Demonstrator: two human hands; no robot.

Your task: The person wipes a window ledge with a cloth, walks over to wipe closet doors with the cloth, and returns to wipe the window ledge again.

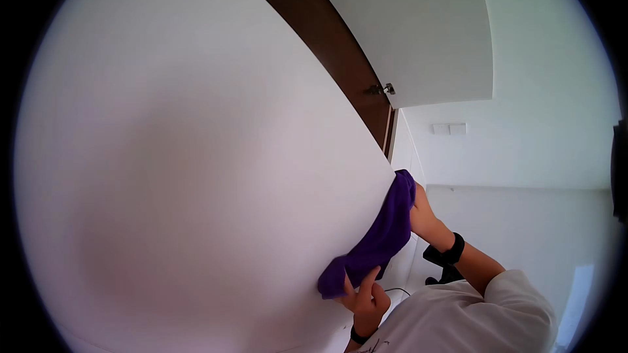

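Note:
A purple cloth (386, 235) lies along the right edge of a large white panel (196, 157), stretched between my two hands. My left hand (368, 301), with a black band at the wrist, pinches the cloth's lower end, one finger extended over the fabric. At the cloth's upper end my right hand (424, 212) holds it near the panel's edge; its fingers are mostly hidden by the fabric. A black watch (454, 248) is on the right wrist.
Above stands an open white cabinet door (418, 26) with a metal hinge (390, 89), beside a dark brown interior (327, 33). A white switch plate (449, 129) is on the wall. A black object (439, 261) is partly hidden behind the right forearm.

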